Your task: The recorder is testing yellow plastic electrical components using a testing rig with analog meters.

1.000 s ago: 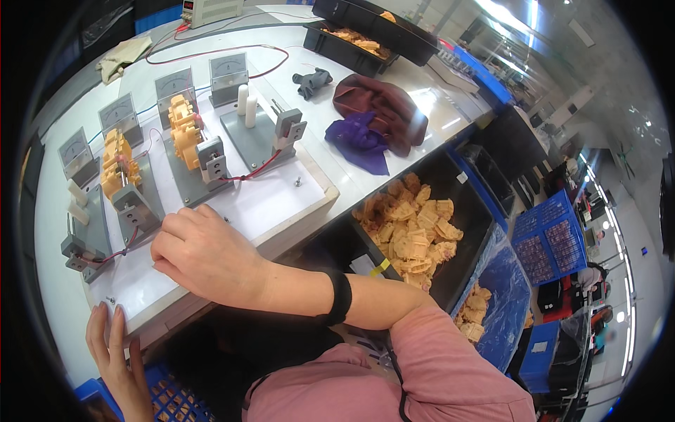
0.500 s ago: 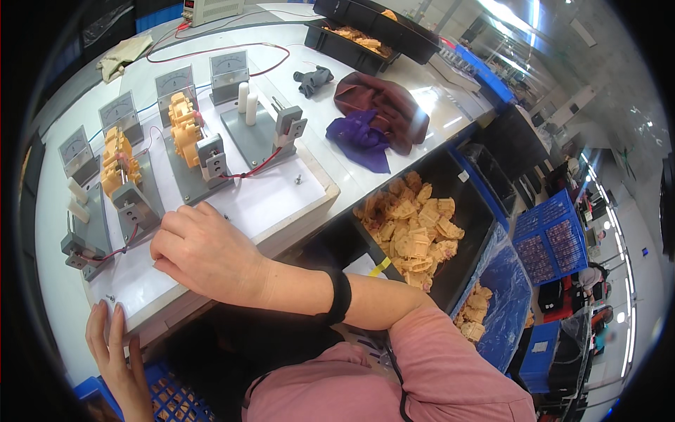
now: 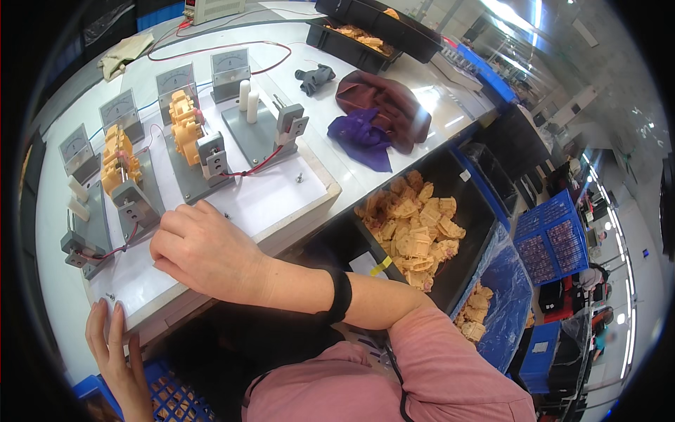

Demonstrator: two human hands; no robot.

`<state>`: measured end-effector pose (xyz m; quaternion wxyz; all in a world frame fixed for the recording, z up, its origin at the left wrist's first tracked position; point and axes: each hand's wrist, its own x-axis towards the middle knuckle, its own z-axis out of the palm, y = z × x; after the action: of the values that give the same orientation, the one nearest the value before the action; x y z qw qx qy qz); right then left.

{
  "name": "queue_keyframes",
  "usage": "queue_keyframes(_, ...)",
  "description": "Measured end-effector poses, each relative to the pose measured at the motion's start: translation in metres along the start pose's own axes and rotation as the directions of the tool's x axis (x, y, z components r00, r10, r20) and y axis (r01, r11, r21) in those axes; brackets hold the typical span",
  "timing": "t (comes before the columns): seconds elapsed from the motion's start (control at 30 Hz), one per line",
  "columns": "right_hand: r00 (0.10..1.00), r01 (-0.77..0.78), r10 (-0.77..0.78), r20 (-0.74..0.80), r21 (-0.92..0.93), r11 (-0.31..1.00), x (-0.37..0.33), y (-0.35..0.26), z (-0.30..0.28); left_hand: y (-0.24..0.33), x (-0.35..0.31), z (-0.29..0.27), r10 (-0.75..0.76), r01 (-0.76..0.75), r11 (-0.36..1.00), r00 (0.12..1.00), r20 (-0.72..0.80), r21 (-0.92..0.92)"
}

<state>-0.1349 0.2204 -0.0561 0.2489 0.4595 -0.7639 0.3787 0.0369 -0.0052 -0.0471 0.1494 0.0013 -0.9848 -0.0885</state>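
My right hand (image 3: 207, 252) rests on the front of the white board (image 3: 260, 212), fingers curled; whatever is beneath them is hidden. My left hand (image 3: 116, 352) has its fingers stretched out against the board's front left edge, beside a small metal switch (image 3: 110, 297). Beyond my hands stand several grey fixtures. A yellow plastic gear housing (image 3: 121, 162) sits on one, and a second gear housing (image 3: 186, 130) on another. The left-end fixture (image 3: 88, 225) and the right-end fixture (image 3: 260, 133) show bare white posts. Several dial meters (image 3: 230, 70) line the back.
A black bin (image 3: 478, 204) of yellow plastic parts (image 3: 418, 235) stands to my right, beside a blue lined crate (image 3: 503, 288). Purple cloth (image 3: 362, 137) and brown cloth (image 3: 394, 105) lie on the table. Black trays (image 3: 351, 53) and a power supply (image 3: 214, 8) stand farther back.
The view has shifted very slightly. Both hands and the fixtures stay where they were.
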Motion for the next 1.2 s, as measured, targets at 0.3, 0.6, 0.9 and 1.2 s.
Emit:
queue_keyframes(0.3, 0.999, 0.054, -0.054, -0.008, -0.009, 0.999, 0.003, 0.000, -0.002, 0.000, 0.001, 0.000, 0.036, -0.037, 0.998, 0.999, -0.032, -0.051)
queue_keyframes(0.6, 0.996, 0.022, -0.021, 0.089, -0.003, 1.000, 0.005, -0.004, -0.006, 0.009, 0.005, -0.004, 0.000, -0.007, 0.997, 0.995, -0.096, -0.071)
queue_keyframes(0.9, 0.989, 0.004, -0.002, 0.149, -0.014, 1.000, 0.009, -0.005, -0.010, 0.011, 0.012, -0.008, 0.082, -0.093, 0.994, 0.985, -0.152, -0.065)
queue_keyframes(1.2, 0.988, 0.005, 0.000, 0.157, -0.028, 1.000, 0.008, -0.005, -0.011, 0.010, 0.011, -0.007, 0.091, -0.101, 0.993, 0.983, -0.158, -0.057)
